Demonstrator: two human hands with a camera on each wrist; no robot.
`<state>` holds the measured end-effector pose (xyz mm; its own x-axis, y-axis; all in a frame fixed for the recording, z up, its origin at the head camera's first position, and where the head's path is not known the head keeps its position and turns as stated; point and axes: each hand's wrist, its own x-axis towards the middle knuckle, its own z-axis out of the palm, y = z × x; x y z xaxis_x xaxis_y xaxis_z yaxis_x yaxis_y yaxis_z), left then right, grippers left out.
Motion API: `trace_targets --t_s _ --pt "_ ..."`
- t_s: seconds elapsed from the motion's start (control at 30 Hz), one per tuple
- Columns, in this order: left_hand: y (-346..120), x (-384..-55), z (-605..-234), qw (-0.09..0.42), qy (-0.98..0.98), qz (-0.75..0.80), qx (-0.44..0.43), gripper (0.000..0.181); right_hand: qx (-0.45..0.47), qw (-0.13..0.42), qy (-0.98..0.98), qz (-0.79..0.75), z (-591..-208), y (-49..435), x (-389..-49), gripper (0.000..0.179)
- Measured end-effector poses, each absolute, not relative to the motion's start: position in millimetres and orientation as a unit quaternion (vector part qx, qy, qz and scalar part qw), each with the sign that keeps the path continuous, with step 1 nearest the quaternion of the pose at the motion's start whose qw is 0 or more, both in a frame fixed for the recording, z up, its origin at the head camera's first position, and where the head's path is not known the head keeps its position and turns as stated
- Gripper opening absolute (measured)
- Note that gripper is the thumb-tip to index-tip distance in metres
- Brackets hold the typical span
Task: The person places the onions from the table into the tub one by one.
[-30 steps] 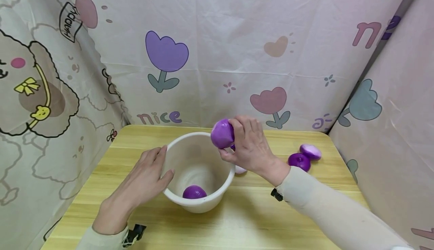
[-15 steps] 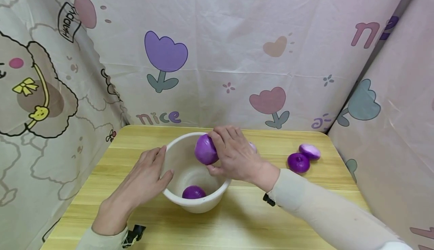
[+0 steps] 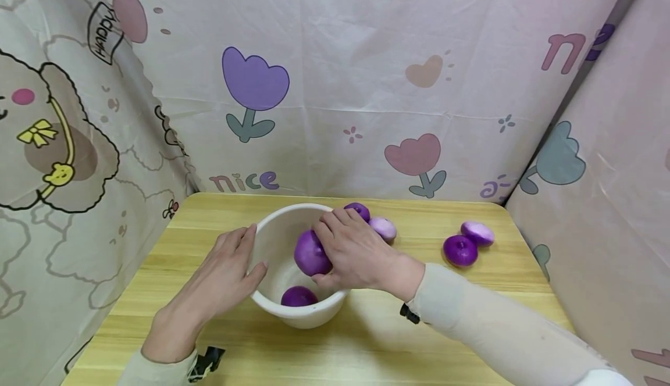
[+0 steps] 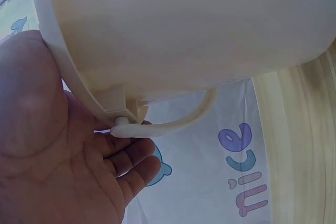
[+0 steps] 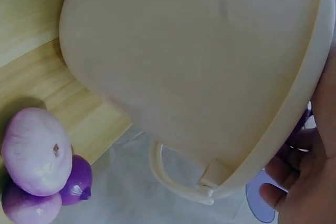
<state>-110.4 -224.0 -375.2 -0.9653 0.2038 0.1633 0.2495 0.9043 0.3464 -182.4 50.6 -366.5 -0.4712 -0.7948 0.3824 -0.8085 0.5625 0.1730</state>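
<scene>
A white bucket (image 3: 309, 310) stands on the table with one purple onion (image 3: 299, 297) inside at its bottom. My right hand (image 3: 356, 252) reaches over the right rim and grips a second purple onion (image 3: 311, 254), which is held inside the mouth above the bottom. In the right wrist view the bucket wall hides most of this held onion. My left hand (image 3: 225, 275) rests on the left rim, thumb over the edge, fingers extended. The left wrist view shows the fingers (image 4: 139, 174) by the handle (image 4: 178, 124), which hangs down outside the bucket.
Behind my right hand lie a dark purple onion (image 3: 357, 210) and a paler onion (image 3: 383, 229). Farther right, a dark onion (image 3: 460, 251) and a light onion (image 3: 478, 233) lie together. A printed cloth (image 3: 335, 84) surrounds the wooden table (image 3: 220, 211).
My right hand has carried its onion from above the right rim leftward and down into the bucket. Onions behind it have come into view. The left hand stays on the rim.
</scene>
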Motion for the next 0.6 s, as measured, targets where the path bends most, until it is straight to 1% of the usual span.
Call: trace_targets --t_s 0.23,0.6 --pt "-223.8 -111.4 -375.4 0.069 -0.973 -0.181 -0.124 0.076 0.482 0.209 -0.85 -0.032 -363.1 47.1 -178.2 0.074" --pt "-223.9 -111.5 -374.9 0.057 -0.974 -0.183 -0.119 0.076 0.488 0.205 -0.845 -0.079 -357.4 44.6 -173.3 0.071"
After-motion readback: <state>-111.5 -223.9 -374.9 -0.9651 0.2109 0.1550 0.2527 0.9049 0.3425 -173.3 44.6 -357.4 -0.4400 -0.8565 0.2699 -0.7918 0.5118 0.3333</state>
